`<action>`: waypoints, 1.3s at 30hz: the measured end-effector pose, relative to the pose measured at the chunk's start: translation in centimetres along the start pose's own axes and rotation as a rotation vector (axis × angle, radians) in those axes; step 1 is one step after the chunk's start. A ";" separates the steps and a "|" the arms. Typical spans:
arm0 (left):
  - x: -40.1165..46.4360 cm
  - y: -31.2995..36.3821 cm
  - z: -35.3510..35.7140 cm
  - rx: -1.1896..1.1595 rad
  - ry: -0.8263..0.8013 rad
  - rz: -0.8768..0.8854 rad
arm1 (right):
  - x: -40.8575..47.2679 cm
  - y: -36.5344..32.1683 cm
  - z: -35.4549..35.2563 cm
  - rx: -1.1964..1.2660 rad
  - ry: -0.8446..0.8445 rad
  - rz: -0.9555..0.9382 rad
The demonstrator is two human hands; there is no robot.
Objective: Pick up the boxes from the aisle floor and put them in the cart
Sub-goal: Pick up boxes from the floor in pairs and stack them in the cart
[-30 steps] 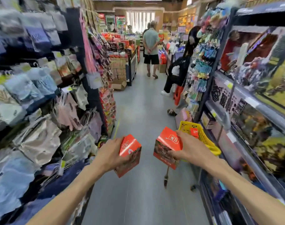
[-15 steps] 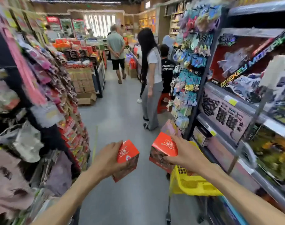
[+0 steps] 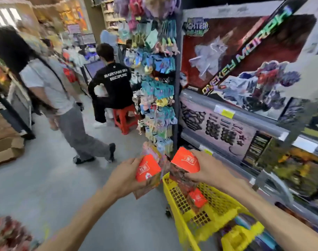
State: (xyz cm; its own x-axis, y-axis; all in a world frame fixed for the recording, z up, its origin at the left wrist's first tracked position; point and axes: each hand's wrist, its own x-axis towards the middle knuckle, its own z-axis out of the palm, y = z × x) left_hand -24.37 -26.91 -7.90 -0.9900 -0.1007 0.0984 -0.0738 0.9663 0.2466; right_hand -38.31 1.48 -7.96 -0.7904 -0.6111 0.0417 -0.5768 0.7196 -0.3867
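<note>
My left hand (image 3: 124, 175) grips a red-topped box (image 3: 147, 169), held just left of the yellow cart (image 3: 180, 227). My right hand (image 3: 207, 168) grips a second red-topped box (image 3: 185, 161) over the cart's near-left corner. The two boxes are close together, almost touching. Inside the cart's basket lies another red box (image 3: 197, 198). The cart stands at the lower right, against the toy shelves.
A person in a white shirt (image 3: 51, 91) walks across the aisle at left. Another person in black (image 3: 112, 82) sits on a red stool (image 3: 125, 117). Toy shelves (image 3: 245, 113) line the right; a rack of hanging items (image 3: 154, 91) stands ahead. A cardboard box (image 3: 6, 149) lies at left.
The view has swung right and closer to the cart. Both hands with their boxes have come over the cart's left rim, and the walking person has moved left.
</note>
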 end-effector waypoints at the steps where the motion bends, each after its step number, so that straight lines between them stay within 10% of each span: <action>1: 2.4 -0.5 0.5 0.000 -0.023 0.034 | 1.1 0.7 0.0 0.007 -0.006 0.036; 25: 35.5 -1.9 22.8 -0.038 -0.638 0.876 | 6.7 8.7 12.0 0.095 0.128 1.173; 39: 35.3 -6.6 41.2 0.001 -0.733 0.905 | 5.6 21.3 32.7 -0.140 -0.237 1.147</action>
State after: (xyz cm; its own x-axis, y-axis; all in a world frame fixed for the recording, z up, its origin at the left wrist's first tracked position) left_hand -63.72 -27.09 -45.80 -0.5128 0.7871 -0.3429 0.6958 0.6150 0.3710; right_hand -48.30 2.57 -46.10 -0.8118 0.3814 -0.4421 0.4170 0.9087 0.0181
